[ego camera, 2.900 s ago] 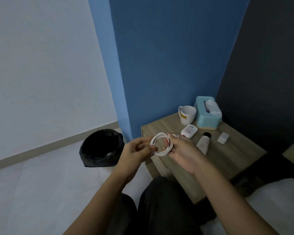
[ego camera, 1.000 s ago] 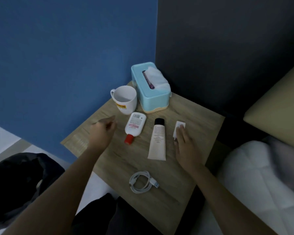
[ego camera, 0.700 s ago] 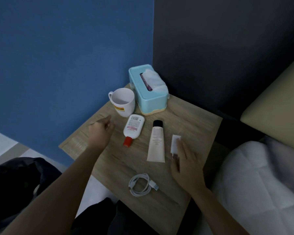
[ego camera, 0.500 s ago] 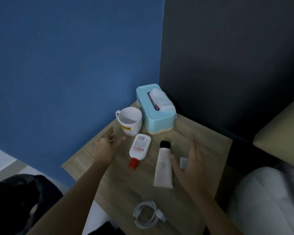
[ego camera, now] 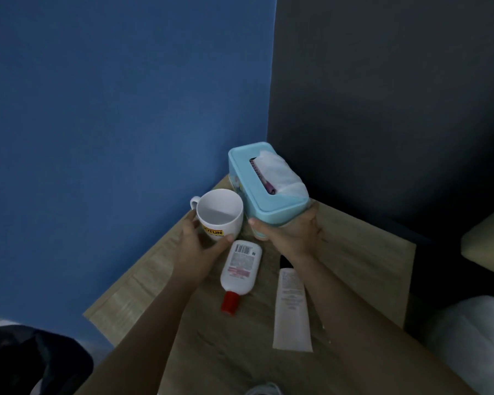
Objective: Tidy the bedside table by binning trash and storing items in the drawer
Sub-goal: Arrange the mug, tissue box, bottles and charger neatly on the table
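On the wooden bedside table (ego camera: pixel 362 252), my left hand (ego camera: pixel 196 252) wraps around the base of a white mug (ego camera: pixel 219 213) with a yellow label. My right hand (ego camera: pixel 293 233) grips the near end of a light blue tissue box (ego camera: pixel 265 185) at the back corner. A white bottle with a red cap (ego camera: pixel 240 269) lies flat between my forearms. A white tube with a black cap (ego camera: pixel 291 306) lies beside my right forearm. The coiled white cable (ego camera: pixel 264 389) just shows at the bottom edge. The small white item is hidden.
A black bin bag (ego camera: pixel 26 363) sits on the floor at the lower left. White bedding (ego camera: pixel 474 337) and a beige headboard (ego camera: pixel 488 240) lie to the right. Blue and dark walls close off the table's back corner.
The cable went from my hands onto the table. Both hands then moved back across the table: the left closed on the mug, the right left the small white item and took the tissue box.
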